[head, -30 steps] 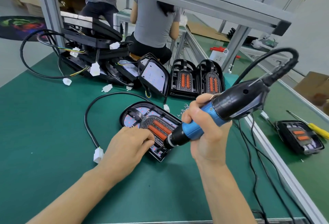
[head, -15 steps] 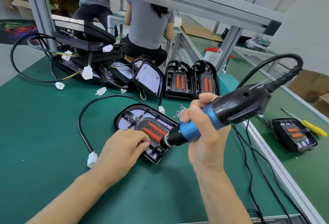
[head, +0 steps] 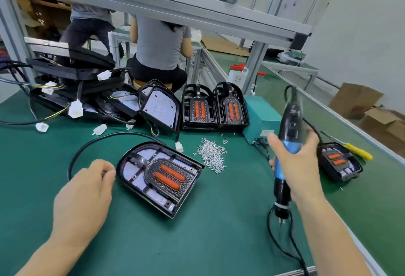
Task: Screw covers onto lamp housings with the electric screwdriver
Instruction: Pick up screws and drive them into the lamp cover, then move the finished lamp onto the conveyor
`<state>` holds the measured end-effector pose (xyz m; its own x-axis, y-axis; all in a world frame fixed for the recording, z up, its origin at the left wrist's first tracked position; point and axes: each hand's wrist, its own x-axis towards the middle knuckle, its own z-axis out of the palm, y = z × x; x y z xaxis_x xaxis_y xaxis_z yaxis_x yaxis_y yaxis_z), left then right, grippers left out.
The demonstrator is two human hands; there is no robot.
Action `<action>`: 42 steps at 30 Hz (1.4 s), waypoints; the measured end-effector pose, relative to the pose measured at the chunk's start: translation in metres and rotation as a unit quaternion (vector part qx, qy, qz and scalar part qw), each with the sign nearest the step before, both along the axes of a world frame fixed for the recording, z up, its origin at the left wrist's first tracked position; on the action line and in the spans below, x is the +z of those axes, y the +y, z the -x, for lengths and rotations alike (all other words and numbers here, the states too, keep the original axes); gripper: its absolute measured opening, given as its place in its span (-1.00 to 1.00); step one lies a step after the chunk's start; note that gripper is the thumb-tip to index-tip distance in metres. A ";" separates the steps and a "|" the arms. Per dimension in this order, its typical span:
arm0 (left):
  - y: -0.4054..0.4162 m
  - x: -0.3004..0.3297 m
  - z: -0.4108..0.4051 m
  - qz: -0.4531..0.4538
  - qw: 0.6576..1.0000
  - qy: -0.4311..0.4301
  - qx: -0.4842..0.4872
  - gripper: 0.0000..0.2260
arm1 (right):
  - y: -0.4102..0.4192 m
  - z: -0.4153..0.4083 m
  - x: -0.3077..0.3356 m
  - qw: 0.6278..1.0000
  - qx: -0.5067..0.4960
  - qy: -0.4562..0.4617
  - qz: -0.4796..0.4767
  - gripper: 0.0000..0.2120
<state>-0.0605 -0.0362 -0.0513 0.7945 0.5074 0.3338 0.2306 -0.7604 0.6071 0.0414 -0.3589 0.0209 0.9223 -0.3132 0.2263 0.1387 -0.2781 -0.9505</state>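
While green matting is covering the counter (head: 208, 242), a heap of black lamp housings (head: 72, 91) with cables and white connectors is sitting far left, and two upright covers (head: 215, 107) are leaning just right of it. A teal box (head: 258, 117) is standing right of those. Lying near centre is the lamp housing (head: 160, 177), flat, cover with two orange strips facing up, its black cable (head: 105, 142) looping off to the left. The left hand (head: 84, 201) is resting on the counter just left of the housing, fingers (head: 107, 170) loosely curled by its rounded edge and gripping nothing; contact cannot be told. The right hand (head: 295, 166) is holding the electric screwdriver (head: 285, 159) well right of the housing, fingers wrapped round the blue grip, tool nearly upright with the bit pointing down above the counter, image blurred. Another finished lamp (head: 339, 161) is lying far right, beside a yellow-handled screwdriver (head: 357, 150). A pile of loose screws (head: 212, 153) is lying just beyond the housing's right corner.
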 end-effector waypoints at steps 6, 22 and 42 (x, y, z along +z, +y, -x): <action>0.005 -0.020 -0.010 -0.069 0.990 0.118 0.040 -0.83 | -0.004 -0.030 -0.044 0.919 0.024 0.239 0.313 -0.22; -0.021 -0.009 -0.035 -0.267 0.939 0.217 0.010 -0.80 | 0.015 -0.055 -0.040 0.718 -0.041 0.224 0.657 -0.36; -0.031 -0.011 -0.032 -0.099 0.981 0.021 -0.164 -0.80 | 0.132 -0.017 -0.008 0.910 0.389 0.141 -0.013 -0.89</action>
<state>-0.0280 -0.0670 -0.0623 0.9196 0.1510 0.3627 -0.0239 -0.9000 0.4352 0.0580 -0.2271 0.0133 0.8877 0.4574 -0.0518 0.0338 -0.1770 -0.9836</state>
